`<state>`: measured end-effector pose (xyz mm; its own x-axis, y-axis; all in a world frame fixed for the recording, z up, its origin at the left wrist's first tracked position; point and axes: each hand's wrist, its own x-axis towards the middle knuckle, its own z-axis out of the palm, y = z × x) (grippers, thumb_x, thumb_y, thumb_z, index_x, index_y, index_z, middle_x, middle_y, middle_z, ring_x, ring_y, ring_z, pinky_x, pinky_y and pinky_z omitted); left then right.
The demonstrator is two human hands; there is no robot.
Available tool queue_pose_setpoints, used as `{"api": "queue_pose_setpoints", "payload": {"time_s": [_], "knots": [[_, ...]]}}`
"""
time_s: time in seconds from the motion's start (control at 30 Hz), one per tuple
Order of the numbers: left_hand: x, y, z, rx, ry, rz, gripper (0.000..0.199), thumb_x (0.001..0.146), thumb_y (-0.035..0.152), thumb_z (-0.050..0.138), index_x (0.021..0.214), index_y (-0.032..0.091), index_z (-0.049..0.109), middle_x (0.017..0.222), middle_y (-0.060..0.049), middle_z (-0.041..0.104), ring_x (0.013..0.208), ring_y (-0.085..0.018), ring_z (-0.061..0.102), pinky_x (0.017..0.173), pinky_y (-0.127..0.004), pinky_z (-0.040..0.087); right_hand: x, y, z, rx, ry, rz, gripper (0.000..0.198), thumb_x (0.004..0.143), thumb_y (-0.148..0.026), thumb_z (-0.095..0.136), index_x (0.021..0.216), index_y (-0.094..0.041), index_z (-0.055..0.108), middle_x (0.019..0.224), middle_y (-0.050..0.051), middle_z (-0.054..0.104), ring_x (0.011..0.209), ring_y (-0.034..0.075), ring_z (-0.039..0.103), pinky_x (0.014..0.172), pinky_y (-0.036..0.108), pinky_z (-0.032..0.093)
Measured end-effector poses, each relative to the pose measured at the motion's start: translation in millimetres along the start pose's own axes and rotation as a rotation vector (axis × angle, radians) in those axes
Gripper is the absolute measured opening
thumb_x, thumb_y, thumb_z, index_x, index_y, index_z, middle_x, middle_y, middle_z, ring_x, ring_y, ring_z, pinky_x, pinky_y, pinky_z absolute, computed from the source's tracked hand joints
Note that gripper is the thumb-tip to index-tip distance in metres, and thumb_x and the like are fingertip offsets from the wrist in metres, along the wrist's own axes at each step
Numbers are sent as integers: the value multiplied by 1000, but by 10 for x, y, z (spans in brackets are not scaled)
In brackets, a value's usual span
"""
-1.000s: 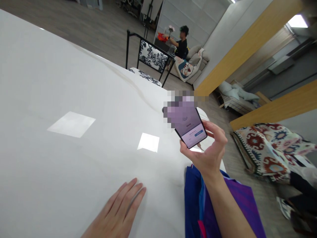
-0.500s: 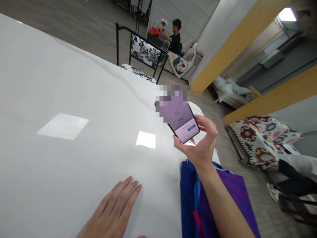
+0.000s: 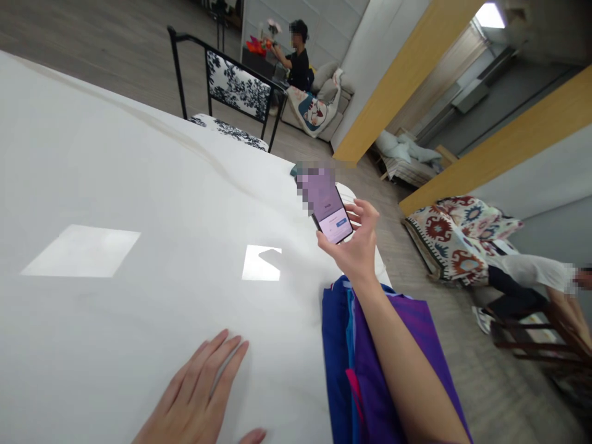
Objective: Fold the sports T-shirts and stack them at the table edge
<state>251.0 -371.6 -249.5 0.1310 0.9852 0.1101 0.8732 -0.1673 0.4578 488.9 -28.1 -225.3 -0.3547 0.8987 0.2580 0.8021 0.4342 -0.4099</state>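
A smartphone [image 3: 329,206] with a lit screen is held by its lower edges in my right hand [image 3: 358,240], thumb on one side and fingers on the other. The upper part of its screen is blurred out. Flat on the glossy white table [image 3: 152,320], my left hand [image 3: 198,382] lies with its fingers stretched out and nothing in it. Under my right forearm are folded blue and purple clothes [image 3: 340,351] with a pink strip, at the table's right side.
Past the far table edge stands a black-framed chair [image 3: 240,83] with a floral back. A person in black [image 3: 300,71] sits farther off beside flowers [image 3: 259,44]. To the right, another person in a white top [image 3: 531,274] is near a patterned sofa cover [image 3: 457,246].
My right hand and the phone have moved slightly away toward the far table edge. The whole view has shifted, bringing more of the person at right into sight. My left hand stays flat.
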Motion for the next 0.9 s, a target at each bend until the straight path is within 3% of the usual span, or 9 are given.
{"api": "queue_pose_setpoints", "payload": {"time_s": [0.2, 0.4, 0.57, 0.73, 0.9], "knots": [[162, 61, -251, 7, -64, 21, 113, 94, 76, 69, 187, 25, 29, 167, -9, 68, 153, -37, 66, 112, -53, 64, -85, 685, 116, -34, -140, 393, 96, 75, -51, 89, 155, -25, 42, 136, 13, 73, 118, 33, 74, 99, 47, 61], [144, 105, -381, -100, -202, -41, 111, 100, 75, 70, 188, 29, 20, 175, -15, 58, 165, -42, 54, 124, -61, 58, -184, 918, 172, -110, -293, 635, 96, 75, -54, 88, 154, -20, 44, 133, 17, 77, 113, 34, 74, 100, 42, 58], [108, 86, -339, -237, -241, -84, 112, 102, 75, 69, 188, 28, 15, 180, -21, 51, 170, -47, 45, 132, -71, 50, -170, 721, 82, -168, -356, 688, 91, 76, -52, 85, 151, -18, 47, 133, 20, 78, 117, 35, 74, 101, 41, 58], [50, 98, -295, -363, -320, -155, 115, 94, 82, 70, 187, 27, 30, 186, -21, 43, 177, -49, 33, 141, -76, 41, -102, 263, -145, -210, -354, 739, 85, 74, -51, 84, 147, -19, 55, 129, 22, 80, 122, 41, 78, 103, 47, 62], [-41, -7, -96, -362, -300, -107, 129, 88, 88, 69, 189, 28, 15, 190, -20, 33, 178, -44, 22, 135, -76, 45, 57, -104, -297, -213, -352, 736, 89, 72, -60, 87, 150, -24, 63, 125, 27, 81, 127, 49, 80, 103, 57, 65]]}}
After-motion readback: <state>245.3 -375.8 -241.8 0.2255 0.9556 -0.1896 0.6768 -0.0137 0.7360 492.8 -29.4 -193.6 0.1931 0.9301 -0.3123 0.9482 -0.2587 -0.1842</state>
